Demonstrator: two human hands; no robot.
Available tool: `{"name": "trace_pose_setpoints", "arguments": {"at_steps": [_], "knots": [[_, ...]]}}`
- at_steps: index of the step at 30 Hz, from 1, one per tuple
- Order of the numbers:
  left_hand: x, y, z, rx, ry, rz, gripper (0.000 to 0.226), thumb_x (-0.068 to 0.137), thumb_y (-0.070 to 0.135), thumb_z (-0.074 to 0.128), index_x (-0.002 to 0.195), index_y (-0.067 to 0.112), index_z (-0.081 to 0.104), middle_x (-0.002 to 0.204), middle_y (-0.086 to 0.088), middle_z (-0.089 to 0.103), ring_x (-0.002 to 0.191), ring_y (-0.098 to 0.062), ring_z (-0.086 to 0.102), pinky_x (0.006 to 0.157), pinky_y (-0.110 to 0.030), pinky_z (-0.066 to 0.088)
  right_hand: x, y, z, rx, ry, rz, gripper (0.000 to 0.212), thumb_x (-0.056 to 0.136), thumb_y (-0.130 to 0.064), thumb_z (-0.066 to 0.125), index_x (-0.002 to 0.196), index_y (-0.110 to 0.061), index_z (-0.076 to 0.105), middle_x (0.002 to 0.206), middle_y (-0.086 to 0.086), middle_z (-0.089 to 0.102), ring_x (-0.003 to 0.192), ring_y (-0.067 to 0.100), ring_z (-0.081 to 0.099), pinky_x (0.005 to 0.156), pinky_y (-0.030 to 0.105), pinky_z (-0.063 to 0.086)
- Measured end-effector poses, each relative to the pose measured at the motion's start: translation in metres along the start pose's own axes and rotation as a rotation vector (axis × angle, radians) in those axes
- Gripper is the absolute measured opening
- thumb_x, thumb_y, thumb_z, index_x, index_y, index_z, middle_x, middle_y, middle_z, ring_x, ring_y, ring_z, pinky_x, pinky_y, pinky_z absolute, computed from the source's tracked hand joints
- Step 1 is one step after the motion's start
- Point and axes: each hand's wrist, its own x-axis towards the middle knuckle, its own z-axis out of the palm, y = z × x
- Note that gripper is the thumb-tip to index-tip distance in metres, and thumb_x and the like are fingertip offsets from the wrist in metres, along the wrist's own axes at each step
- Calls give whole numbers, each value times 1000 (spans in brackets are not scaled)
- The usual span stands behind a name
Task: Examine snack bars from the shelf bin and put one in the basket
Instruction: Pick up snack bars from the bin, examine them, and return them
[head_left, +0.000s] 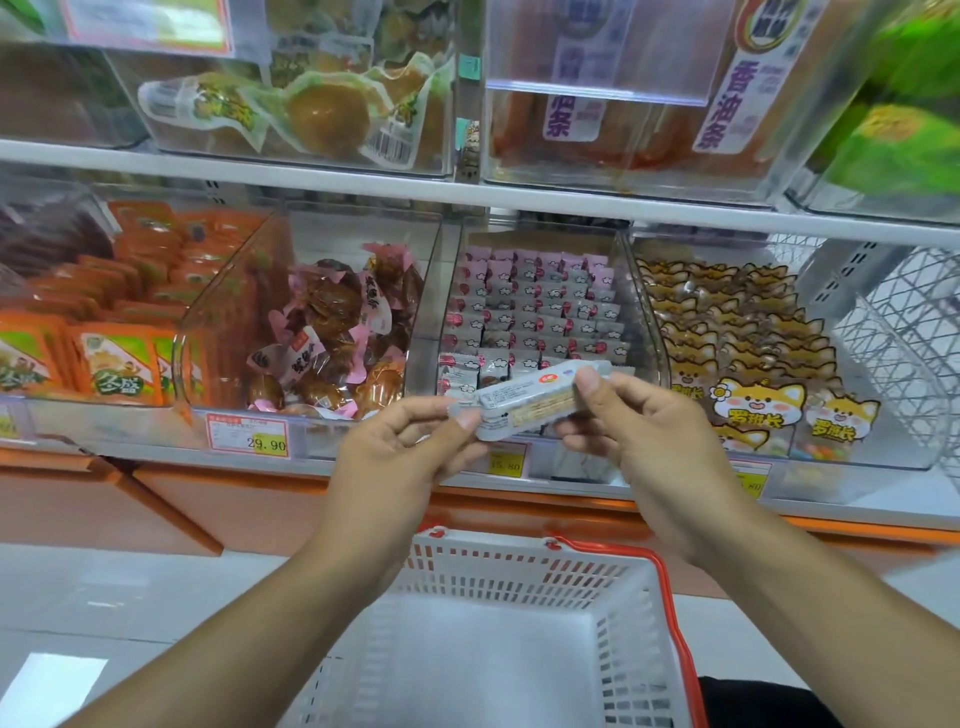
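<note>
**Snack Bar Held Between Two Hands Above the Basket**

At the far left of the lower shelf, orange packets (111, 358) are stacked in rows. Just beside them a clear bin (311, 332) is filled with brown snacks in pink-trimmed wrappers, and a red and yellow price tag (247, 435) reading 29.90 is fixed to the shelf edge below it.

The left hand (395, 457) is raised in front of the shelf, and the left end of a snack bar (530, 402) is pinched between its thumb and curled fingers. The bar, in a pale grey wrapper with a small red mark, is held roughly level, tilted slightly up to the right. Its right end is pinched by the thumb and fingers of the right hand (649, 441).

Directly behind the bar stands the shelf bin (545, 312), where more bars in pink and grey wrappers are packed in neat rows. Below the hands, on the floor, a white basket (519, 577) with a red handle is seen; nothing can be seen inside it.

To the right of the shelf bin, another bin holds packets printed with a cartoon fox (758, 400). At the far right a white wire rack (893, 332) is mounted.
</note>
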Motion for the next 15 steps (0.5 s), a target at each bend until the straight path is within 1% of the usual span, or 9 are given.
{"name": "trace_pose_setpoints", "arguments": {"at_steps": [2, 5, 8, 10, 11, 13, 15], "knots": [[3, 1, -1, 19, 62, 1, 40, 66, 32, 80, 95, 7, 69, 86, -8, 77, 76, -16, 74, 67, -20, 59, 2, 1, -1, 66, -25, 48, 32, 86, -38, 68, 104, -14, 80, 97, 15, 77, 82, 18, 74, 70, 19, 58], [5, 0, -5, 101, 91, -3, 35, 72, 36, 77, 92, 9, 68, 69, -1, 68, 60, -8, 62, 60, -20, 54, 6, 2, -3, 185, 3, 112, 32, 85, -29, 69, 108, -8, 78, 95, 15, 75, 83, 20, 74, 70, 19, 58], [6, -3, -8, 130, 98, -14, 28, 76, 36, 76, 88, 13, 65, 64, -1, 63, 57, -8, 57, 61, -21, 52, 8, 2, -4, 231, 10, 123, 27, 88, -24, 71, 104, -3, 77, 99, 16, 73, 80, 17, 70, 70, 20, 57], [7, -5, -8, 141, 97, -26, 22, 82, 32, 75, 86, 14, 64, 62, -2, 62, 57, -9, 56, 61, -23, 51, 9, 2, -3, 282, -9, 133, 25, 85, -23, 72, 98, -2, 70, 108, 14, 75, 88, 17, 71, 73, 21, 58], [8, -6, -9, 148, 96, -35, 18, 85, 29, 74, 85, 15, 63, 61, -2, 61, 56, -9, 56, 61, -25, 50, 9, 2, -4, 303, -34, 128, 25, 83, -24, 72, 97, -4, 65, 110, 14, 75, 94, 19, 72, 75, 23, 59], [10, -8, -10, 188, 103, -41, 13, 91, 23, 71, 84, 16, 62, 59, -2, 59, 54, -10, 54, 60, -27, 47, 10, 2, -4, 304, -125, 98, 33, 81, -24, 76, 102, -9, 56, 113, 15, 75, 103, 23, 72, 79, 25, 59], [12, -10, -11, 249, 105, -52, 10, 94, 17, 67, 85, 16, 62, 57, -1, 59, 52, -10, 52, 57, -28, 43, 10, 0, -6, 233, -238, 59, 55, 73, -21, 86, 117, -11, 54, 118, 13, 73, 104, 24, 72, 83, 28, 58]]}}
